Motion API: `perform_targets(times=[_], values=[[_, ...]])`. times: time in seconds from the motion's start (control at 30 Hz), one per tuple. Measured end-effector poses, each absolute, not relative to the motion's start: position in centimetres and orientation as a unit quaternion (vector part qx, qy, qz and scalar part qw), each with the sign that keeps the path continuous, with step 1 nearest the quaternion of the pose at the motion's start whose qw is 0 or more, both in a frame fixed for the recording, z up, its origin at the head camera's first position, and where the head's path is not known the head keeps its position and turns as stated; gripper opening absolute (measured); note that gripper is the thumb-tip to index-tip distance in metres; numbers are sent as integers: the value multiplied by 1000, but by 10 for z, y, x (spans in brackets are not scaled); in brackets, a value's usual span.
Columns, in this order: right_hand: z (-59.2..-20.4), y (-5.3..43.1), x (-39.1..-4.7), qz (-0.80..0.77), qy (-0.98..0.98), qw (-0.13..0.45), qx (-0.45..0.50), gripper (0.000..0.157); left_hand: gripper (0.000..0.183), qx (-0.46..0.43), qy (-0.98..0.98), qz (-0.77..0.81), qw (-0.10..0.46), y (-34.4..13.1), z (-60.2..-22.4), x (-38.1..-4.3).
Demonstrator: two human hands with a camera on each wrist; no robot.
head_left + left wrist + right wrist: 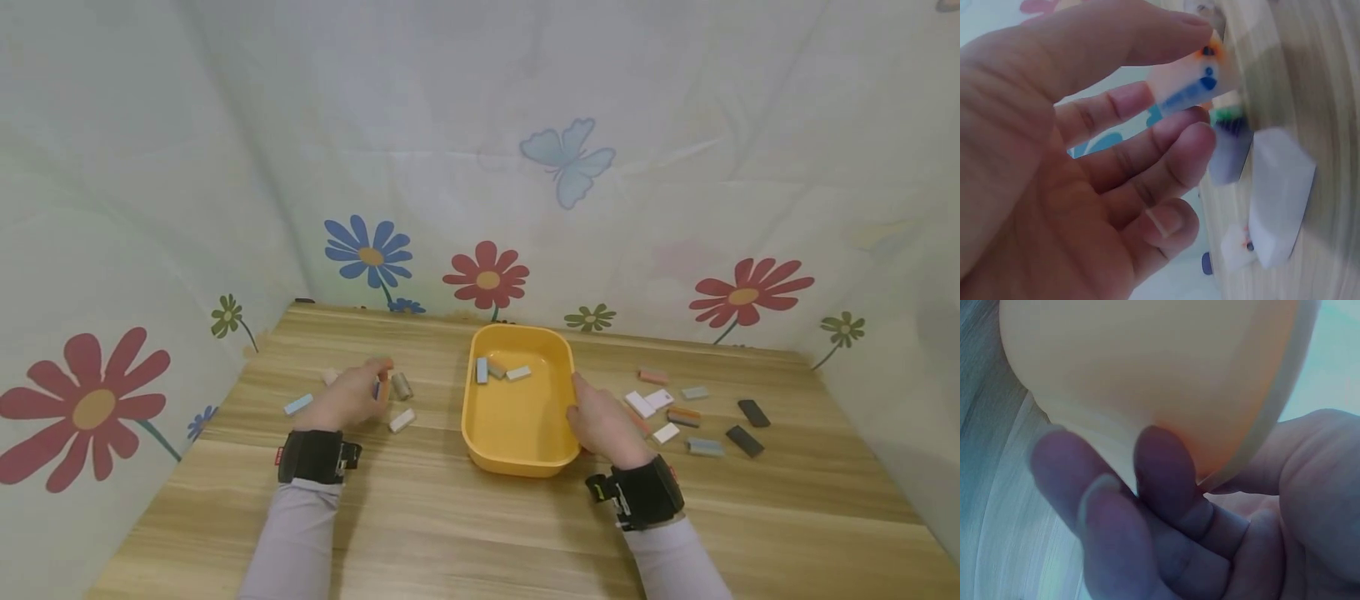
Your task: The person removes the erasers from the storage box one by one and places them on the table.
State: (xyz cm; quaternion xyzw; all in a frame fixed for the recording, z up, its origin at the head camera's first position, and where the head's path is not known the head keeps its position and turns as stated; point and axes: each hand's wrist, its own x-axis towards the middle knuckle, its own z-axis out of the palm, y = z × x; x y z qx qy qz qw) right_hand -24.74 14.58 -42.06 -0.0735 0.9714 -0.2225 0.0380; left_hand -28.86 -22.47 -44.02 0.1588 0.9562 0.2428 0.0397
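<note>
My left hand (347, 398) is over the left part of the table, pinching a small block (1186, 80) between thumb and fingers. The block is pale with blue and orange markings; its exact kind cannot be told. Beside that hand lie a brownish block (402, 386) and a white block (402, 420). The right hand (609, 423) grips the right rim of a yellow plastic tub (517, 429), thumb on one side of the wall and fingers on the other (1166, 475). Several small blocks (518, 373) lie inside the tub near its far left.
Right of the tub are several scattered blocks: white (640, 405), reddish (652, 377), grey (705, 447) and dark (745, 441). A light-blue block (298, 404) lies left of my left hand. Flower-printed cloth (450, 167) encloses the back and sides of the wooden table (465, 542).
</note>
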Motion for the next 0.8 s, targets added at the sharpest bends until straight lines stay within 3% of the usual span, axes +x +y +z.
perform_targets(times=[0.27, 0.4, 0.6, 0.8], values=[[-421, 146, -248, -226, 971, 48, -66, 50, 14, 168, 964, 200, 45, -215, -442, -286], [-421, 146, -248, -220, 972, 44, -70, 51, 10, 166, 965, 198, 51, -213, -442, -285], [-421, 146, -248, -203, 976, 37, -74, 54, 27, 152, 964, 212, 55, -211, -436, -280], [-421, 145, -248, -208, 975, 45, -68, 54, 50, 133, 965, 226, 5, -213, -423, -272]])
